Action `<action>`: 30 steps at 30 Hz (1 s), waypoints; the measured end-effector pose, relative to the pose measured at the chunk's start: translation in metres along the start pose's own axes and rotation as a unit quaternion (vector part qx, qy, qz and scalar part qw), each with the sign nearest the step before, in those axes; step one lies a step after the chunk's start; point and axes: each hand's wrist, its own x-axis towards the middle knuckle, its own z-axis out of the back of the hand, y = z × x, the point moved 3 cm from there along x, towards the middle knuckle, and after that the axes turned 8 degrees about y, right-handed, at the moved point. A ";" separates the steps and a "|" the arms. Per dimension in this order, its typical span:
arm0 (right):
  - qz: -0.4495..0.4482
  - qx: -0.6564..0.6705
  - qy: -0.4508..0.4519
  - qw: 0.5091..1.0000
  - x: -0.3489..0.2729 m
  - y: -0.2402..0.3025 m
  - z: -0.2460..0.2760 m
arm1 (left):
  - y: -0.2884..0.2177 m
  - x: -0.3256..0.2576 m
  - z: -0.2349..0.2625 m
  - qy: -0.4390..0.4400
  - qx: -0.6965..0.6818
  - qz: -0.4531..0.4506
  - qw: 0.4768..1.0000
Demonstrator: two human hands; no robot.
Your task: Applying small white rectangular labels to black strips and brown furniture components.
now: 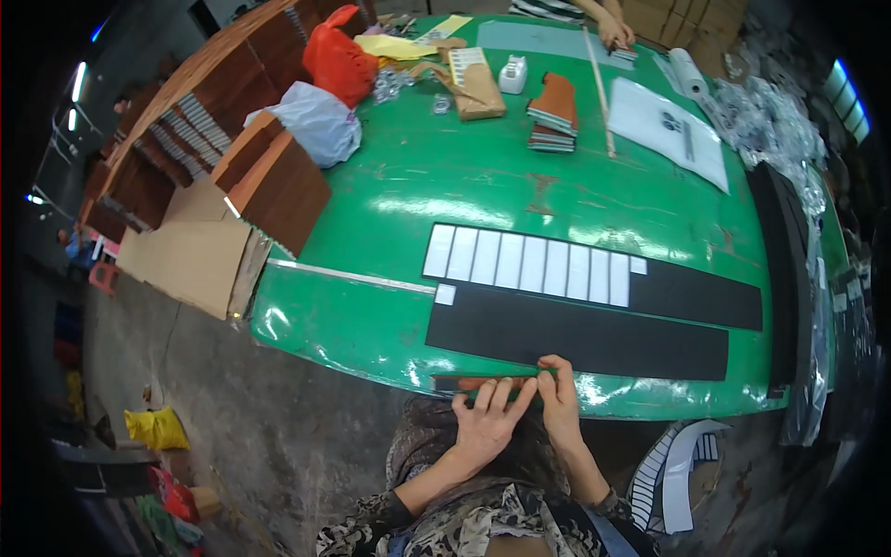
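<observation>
At the table's near edge, both hands are at a narrow brown strip [449, 382], probably a wood-grain piece seen edge-on. My left hand [484, 427] lies over it, with fingers reaching along its top and the thumb on the near side. My right hand [561, 408] has its fingertips closed at the strip's right end, beside the left fingertips. Just beyond the hands is a long black strip [575, 331] with a small white square at its left end. Behind that lies another black strip [696, 292], partly covered by a row of white rectangles [522, 264].
The green table [418, 200] carries a brown stack [554, 107], a tape dispenser [512, 74], a red bag [339, 60] and a white plastic pack [666, 130]. Wood-grain boxes [274, 186] are at left, black strips [784, 278] at right. Another person's hand [614, 32] works across.
</observation>
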 end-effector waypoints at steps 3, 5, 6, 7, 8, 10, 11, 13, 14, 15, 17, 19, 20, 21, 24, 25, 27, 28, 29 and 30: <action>-0.049 0.080 0.009 0.996 0.000 -0.002 0.003 | 0.000 0.003 0.002 -0.004 0.003 -0.009 1.000; -0.037 0.056 -0.007 0.998 -0.001 -0.004 0.006 | -0.003 0.005 0.002 -0.005 0.004 -0.012 1.000; -0.037 0.048 -0.008 0.998 -0.003 -0.007 0.004 | -0.002 0.004 0.002 -0.007 0.001 -0.006 1.000; -0.027 0.042 -0.010 0.999 -0.004 -0.011 0.004 | -0.003 0.003 -0.001 -0.007 -0.008 -0.002 1.000; -0.017 0.035 -0.013 0.999 -0.001 -0.014 0.004 | -0.003 0.003 -0.002 -0.007 -0.017 0.002 1.000; -0.013 0.045 -0.027 0.999 0.001 -0.011 0.002 | 0.000 0.005 0.004 0.005 -0.047 -0.008 0.999; -0.028 0.047 -0.019 0.998 0.002 -0.005 0.001 | 0.004 0.004 0.009 0.012 -0.085 -0.009 0.996; -0.056 0.066 -0.003 0.996 0.000 0.002 0.000 | 0.016 -0.006 0.031 -0.022 -0.155 -0.027 0.987; -0.066 0.080 -0.002 0.995 -0.003 0.003 0.001 | 0.023 -0.016 0.045 -0.069 -0.135 -0.058 0.987; -0.060 0.073 0.004 0.996 -0.005 0.010 0.000 | 0.036 -0.030 0.056 -0.121 -0.082 -0.053 0.988; -0.046 0.066 -0.006 0.997 -0.005 0.010 0.003 | 0.069 -0.041 0.066 -0.141 -0.165 0.089 0.972; -0.035 0.033 -0.010 0.999 -0.005 0.011 0.000 | 0.092 -0.033 0.062 -0.093 -0.233 0.174 0.952; -0.035 0.011 -0.010 0.999 -0.004 0.010 -0.001 | 0.099 -0.024 0.061 -0.029 -0.264 0.182 0.947; -0.032 -0.013 -0.010 0.999 -0.003 0.011 -0.002 | 0.105 -0.017 0.056 -0.002 -0.294 0.157 0.943; -0.047 0.020 -0.002 0.999 -0.002 0.014 -0.006 | 0.112 -0.007 0.037 0.045 -0.351 0.095 0.931; -0.062 0.021 0.004 0.998 -0.001 0.014 -0.005 | 0.113 -0.007 0.034 0.036 -0.344 0.086 0.934; -0.076 0.032 0.003 0.997 0.000 0.019 -0.001 | 0.112 -0.005 0.033 0.022 -0.337 0.077 0.938; -0.083 0.039 0.002 0.996 0.001 0.022 0.000 | 0.111 -0.004 0.034 0.019 -0.337 0.076 0.938; -0.083 0.059 -0.009 0.995 0.000 0.023 0.003 | 0.111 -0.004 0.034 0.015 -0.336 0.075 0.939; -0.085 0.069 -0.002 0.994 0.000 0.019 0.004 | 0.111 -0.005 0.031 0.022 -0.337 0.078 0.938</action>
